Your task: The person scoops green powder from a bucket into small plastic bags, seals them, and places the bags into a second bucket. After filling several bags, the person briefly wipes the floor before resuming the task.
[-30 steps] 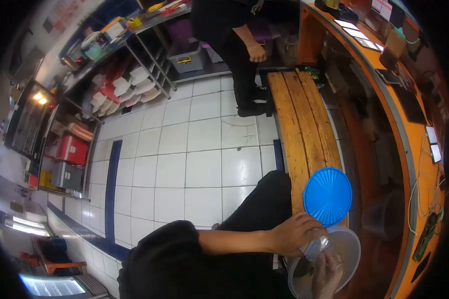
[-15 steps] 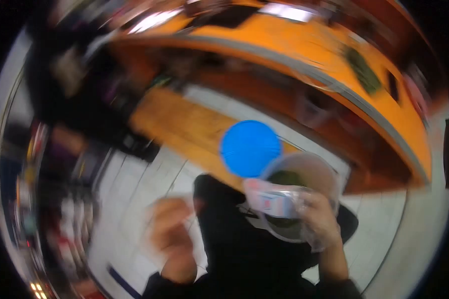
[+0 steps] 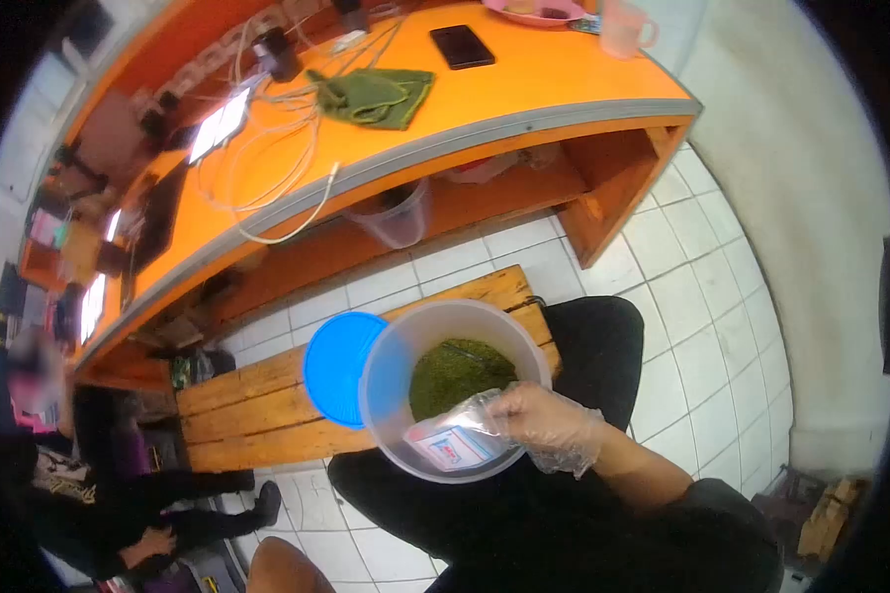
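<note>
My right hand (image 3: 539,420), in a clear plastic glove, is closed on a small clear plastic packet (image 3: 453,450) with a white, blue and red label. It holds the packet over the near side of a translucent tub (image 3: 384,371). Fine green powdery or shredded stuff (image 3: 460,374) lies inside the tub, with a thin dark utensil-like shape on it. A round blue lid (image 3: 341,368) rests beside the tub on a wooden bench (image 3: 267,400). Only a rounded bare part of my left hand or arm (image 3: 285,568) shows at the bottom edge; its fingers are hidden.
An orange desk (image 3: 524,89) carries a green cloth (image 3: 376,97), a black phone (image 3: 462,46), white cables (image 3: 307,188) and a pink mug (image 3: 625,30). Under it stands a clear bin (image 3: 400,219). Another person (image 3: 79,494) sits at the lower left.
My view has swung so the desk and bench sit differently in it, and the blur is gone. The packet stays in my right hand at the tub. My left hand has dropped toward the bottom edge.
</note>
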Available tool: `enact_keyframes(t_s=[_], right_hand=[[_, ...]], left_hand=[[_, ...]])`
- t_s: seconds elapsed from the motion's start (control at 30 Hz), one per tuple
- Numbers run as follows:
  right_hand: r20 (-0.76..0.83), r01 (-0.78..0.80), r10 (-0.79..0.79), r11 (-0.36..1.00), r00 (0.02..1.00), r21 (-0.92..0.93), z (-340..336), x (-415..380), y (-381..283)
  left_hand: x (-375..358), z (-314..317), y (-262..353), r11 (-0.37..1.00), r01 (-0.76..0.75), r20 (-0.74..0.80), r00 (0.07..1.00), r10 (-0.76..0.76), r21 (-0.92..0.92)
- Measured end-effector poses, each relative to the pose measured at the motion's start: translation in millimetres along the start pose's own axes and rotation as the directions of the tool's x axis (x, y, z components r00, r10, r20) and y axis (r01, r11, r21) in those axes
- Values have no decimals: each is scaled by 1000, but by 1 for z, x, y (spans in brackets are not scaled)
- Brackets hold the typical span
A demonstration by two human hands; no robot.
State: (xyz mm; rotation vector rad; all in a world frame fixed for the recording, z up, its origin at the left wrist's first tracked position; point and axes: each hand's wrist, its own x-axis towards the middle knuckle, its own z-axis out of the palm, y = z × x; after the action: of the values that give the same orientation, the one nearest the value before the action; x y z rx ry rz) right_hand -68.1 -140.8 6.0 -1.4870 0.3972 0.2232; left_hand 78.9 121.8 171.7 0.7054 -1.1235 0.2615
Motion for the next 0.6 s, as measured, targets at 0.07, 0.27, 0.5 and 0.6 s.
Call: enact_keyframes(t_s=[0.07,0.27,0.5,0.6], right_hand=[[2,-4,4,992,1000,126,5,7,10],[21,27,-33,969,999,247,10,25,23],[25,-63,58,943,998,328,15,27,12],[1,-16,17,962,1000,274,13,25,7]], left_hand=[[1,0,-3,1000,3,-12,1000,-3,27],[0,5,1,996,18,5,1000,-19,90],[-3,6,3,987,49,3,999,-50,154],[-5,6,2,984,58,-15,998,-56,171]])
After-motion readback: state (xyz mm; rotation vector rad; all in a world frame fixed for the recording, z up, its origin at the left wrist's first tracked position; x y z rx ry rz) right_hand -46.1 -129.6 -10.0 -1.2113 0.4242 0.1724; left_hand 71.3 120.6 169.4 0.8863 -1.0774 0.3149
